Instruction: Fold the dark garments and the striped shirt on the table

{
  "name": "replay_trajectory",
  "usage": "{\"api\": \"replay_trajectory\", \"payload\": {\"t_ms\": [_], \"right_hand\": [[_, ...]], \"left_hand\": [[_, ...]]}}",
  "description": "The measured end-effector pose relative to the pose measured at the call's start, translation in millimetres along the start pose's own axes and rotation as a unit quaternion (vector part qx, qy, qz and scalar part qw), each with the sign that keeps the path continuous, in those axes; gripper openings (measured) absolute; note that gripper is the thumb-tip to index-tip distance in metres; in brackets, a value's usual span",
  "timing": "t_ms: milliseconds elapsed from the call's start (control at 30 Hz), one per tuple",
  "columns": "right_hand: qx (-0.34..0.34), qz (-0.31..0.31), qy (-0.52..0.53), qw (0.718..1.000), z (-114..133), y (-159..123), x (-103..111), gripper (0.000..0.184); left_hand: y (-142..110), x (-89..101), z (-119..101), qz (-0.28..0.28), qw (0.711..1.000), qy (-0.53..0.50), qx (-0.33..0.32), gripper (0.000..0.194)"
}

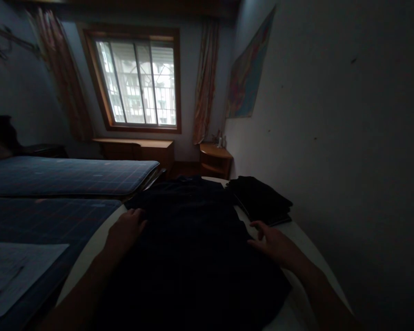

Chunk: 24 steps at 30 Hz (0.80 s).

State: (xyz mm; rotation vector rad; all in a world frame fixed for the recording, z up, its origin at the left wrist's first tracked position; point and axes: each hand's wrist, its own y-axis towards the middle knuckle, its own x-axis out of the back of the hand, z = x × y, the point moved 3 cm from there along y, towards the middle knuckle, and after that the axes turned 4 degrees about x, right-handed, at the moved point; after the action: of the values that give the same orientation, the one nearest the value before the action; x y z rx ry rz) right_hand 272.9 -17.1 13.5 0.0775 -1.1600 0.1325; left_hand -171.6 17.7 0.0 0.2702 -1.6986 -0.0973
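Note:
A dark shirt lies spread out on a pale round-edged table, its collar end toward the window. At the shirt's left edge is my left hand, its fingers slightly bent and the thumb apart from them. Beside the right edge my right hand hovers or rests with fingers and thumb apart; contact with the cloth is too dark to judge. Just beyond it sits a stack of folded black clothing at the table's far right.
A plaid-covered bed stands left of the table, with a sheet of paper on its near part. The white wall runs close along the right. Behind are a wooden desk and a corner shelf under the window.

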Motion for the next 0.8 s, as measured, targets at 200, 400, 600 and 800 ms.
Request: {"api": "replay_trajectory", "payload": {"t_ms": [200,400,600,800], "right_hand": [[0.11,0.005,0.031,0.993,9,0,-5,0.033],[0.21,0.129,0.084,0.965,56,-19,-18,0.052],[0.229,0.203,0.016,0.952,88,-30,-39,0.034],[0.226,0.328,0.023,0.917,97,-47,-44,0.018]], "left_hand": [[-30,-9.0,-65,0.147,0.945,-0.128,-0.261,0.033],[-54,-0.9,-86,0.25,0.902,-0.167,-0.31,0.033],[-58,-3.4,-92,0.257,0.896,-0.142,-0.333,0.008],[-74,3.5,-100,0.393,0.862,-0.057,-0.316,0.016]]}}
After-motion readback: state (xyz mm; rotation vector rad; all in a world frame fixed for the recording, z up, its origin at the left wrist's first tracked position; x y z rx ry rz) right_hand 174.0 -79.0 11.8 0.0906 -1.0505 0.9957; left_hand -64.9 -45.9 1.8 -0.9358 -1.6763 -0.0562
